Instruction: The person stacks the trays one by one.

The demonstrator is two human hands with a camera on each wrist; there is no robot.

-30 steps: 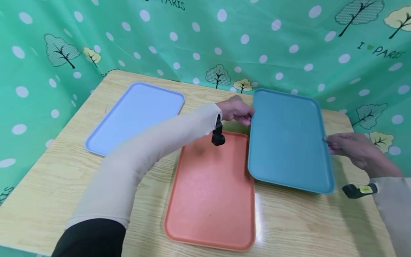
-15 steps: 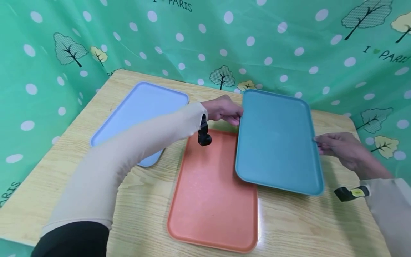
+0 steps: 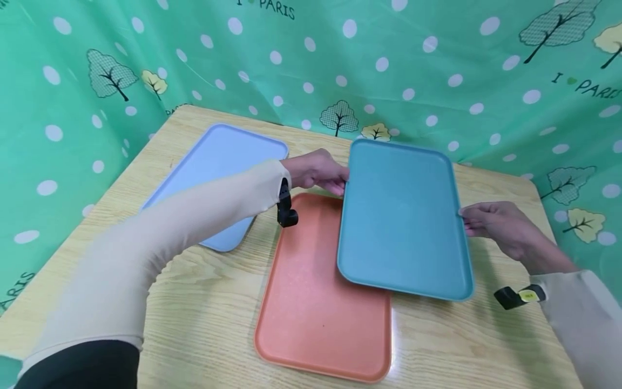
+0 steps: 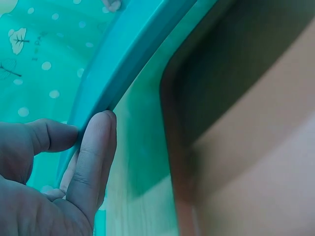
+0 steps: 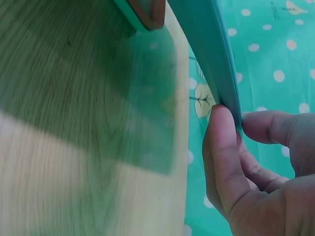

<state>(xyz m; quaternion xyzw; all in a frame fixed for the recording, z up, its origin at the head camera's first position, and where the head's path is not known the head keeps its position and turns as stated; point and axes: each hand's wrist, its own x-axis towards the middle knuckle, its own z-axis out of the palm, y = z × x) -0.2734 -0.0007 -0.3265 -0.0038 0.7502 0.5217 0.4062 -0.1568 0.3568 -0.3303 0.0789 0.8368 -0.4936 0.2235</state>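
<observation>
A teal rectangular tray (image 3: pixel 403 221) is held above the table between two hands. My left hand (image 3: pixel 320 172) pinches its left edge, thumb on the rim and fingers underneath, as the left wrist view shows. On the opposite edge my right hand (image 3: pixel 495 224) pinches the rim the same way, its fingers (image 5: pixel 224 142) against the underside. Below the teal tray lies an orange-pink tray (image 3: pixel 320 324) on the table; the raised tray overlaps its upper right part in the head view and casts a shadow on it.
A light blue tray (image 3: pixel 228 146) lies at the back left of the wooden table (image 3: pixel 204 335), partly hidden by the left sleeve (image 3: pixel 194 216). A green dotted cloth (image 3: pixel 272 70) hangs behind the table's back edge.
Both hands have carried the teal tray leftward, so it now covers more of the orange-pink tray. The head view has shifted slightly. Both grips stay the same.
</observation>
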